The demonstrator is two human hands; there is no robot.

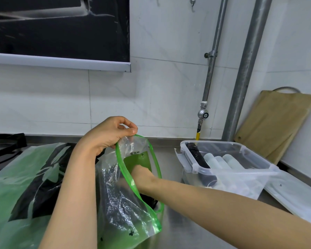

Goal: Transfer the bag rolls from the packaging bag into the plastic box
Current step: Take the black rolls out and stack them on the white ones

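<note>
Packaging bag (126, 209) rim pinched by left hand (108, 133), right hand (140, 174) inside, grip hidden; plastic box (244, 169), cutting board (275, 126) rightward.

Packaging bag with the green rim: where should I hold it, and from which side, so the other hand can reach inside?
Pinch the green rim at the far top of the mouth, from above, as the left hand does. The packaging bag is limp clear film; the rim looks like its firmer edge, and lifting there holds the mouth open for the right hand.
</note>
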